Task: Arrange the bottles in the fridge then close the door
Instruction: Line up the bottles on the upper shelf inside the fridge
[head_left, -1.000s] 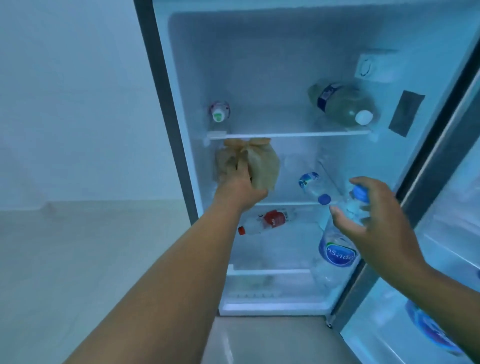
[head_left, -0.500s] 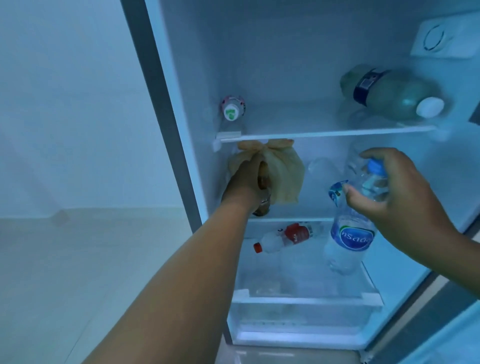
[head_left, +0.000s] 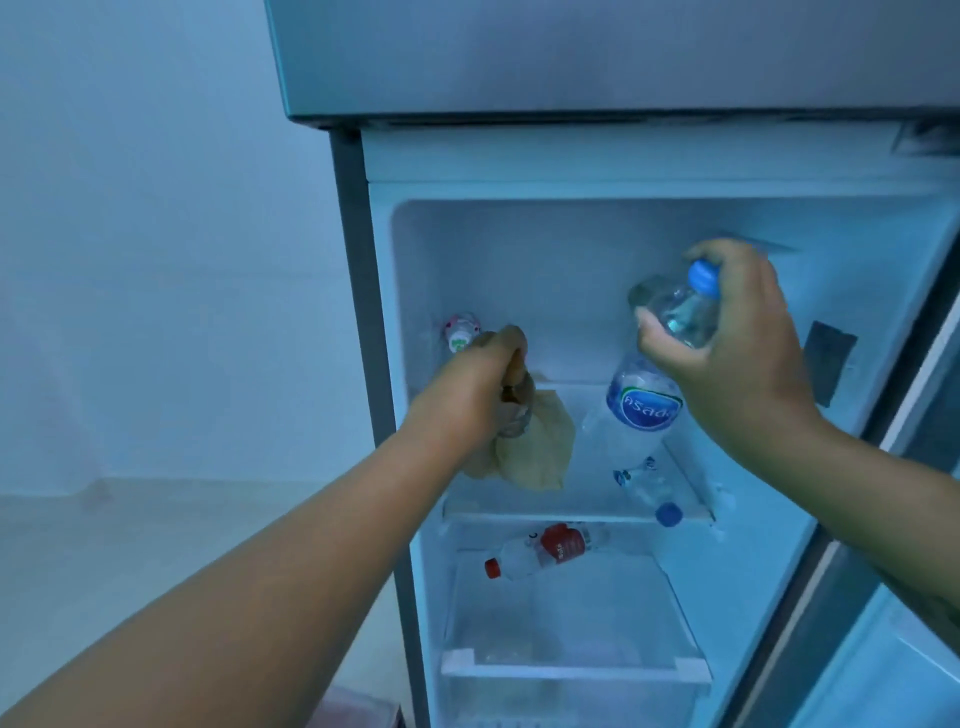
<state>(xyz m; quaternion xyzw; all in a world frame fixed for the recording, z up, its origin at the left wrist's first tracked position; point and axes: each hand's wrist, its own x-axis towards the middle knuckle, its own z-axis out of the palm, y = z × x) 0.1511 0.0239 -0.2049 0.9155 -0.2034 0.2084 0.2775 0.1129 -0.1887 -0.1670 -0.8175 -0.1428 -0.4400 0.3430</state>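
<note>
The fridge (head_left: 571, 166) stands open. My left hand (head_left: 478, 389) grips the neck of a brown bottle (head_left: 519, 410) with a tan bag (head_left: 540, 452) hanging around it, in front of the upper shelf. My right hand (head_left: 727, 343) holds a clear water bottle (head_left: 644, 410) with a blue cap and blue label by its neck, raised before the top compartment. A small white bottle (head_left: 460, 332) stands at the left of the top shelf. Another blue-capped bottle (head_left: 649, 491) lies on the middle shelf (head_left: 519, 512). A red-capped bottle (head_left: 540, 551) lies below it.
The fridge door (head_left: 893, 597) hangs open at the right edge. A clear drawer (head_left: 571, 670) sits at the bottom. A dark patch (head_left: 831, 364) is stuck on the right inner wall. Pale wall and floor lie to the left.
Both hands have risen with their bottles: the bagged brown bottle left the middle shelf, the water bottle went up to the top compartment. The large green-tinted bottle on the top shelf is now hidden.
</note>
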